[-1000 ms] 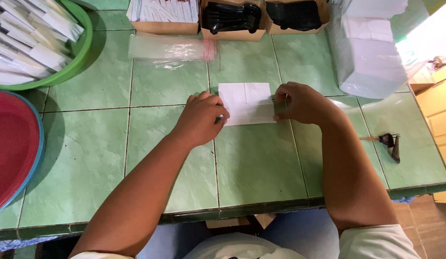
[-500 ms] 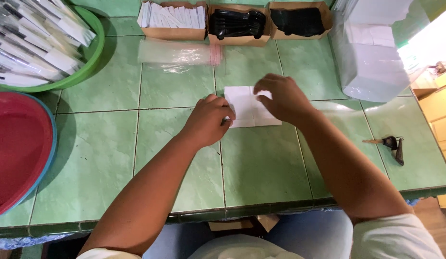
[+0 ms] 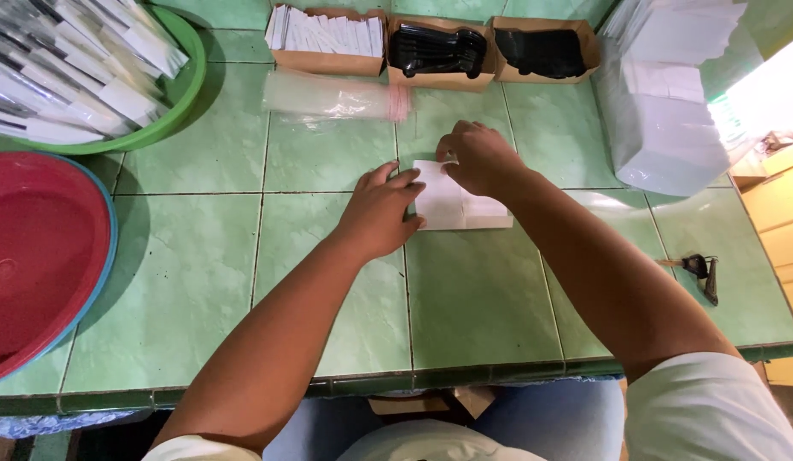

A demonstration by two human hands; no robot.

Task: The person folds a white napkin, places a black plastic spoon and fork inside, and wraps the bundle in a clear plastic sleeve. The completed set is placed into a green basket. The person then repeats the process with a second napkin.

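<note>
- White napkin lies flat near the middle of the green tiled surface, mid-fold by the look of it.
- Right hand pinches the napkin's far edge between thumb and fingers, lifting it slightly.
- Left hand rests spread open, fingertips pressing the near-left side.
- Next, a clean crease seems needed.
- Boxes of black cutlery line the far edge.

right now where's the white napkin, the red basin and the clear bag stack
white napkin [image 3: 461, 212]: head view, its bare middle.
red basin [image 3: 38, 256]: head view, its inner wall.
clear bag stack [image 3: 328, 96]: head view, its middle.
</note>
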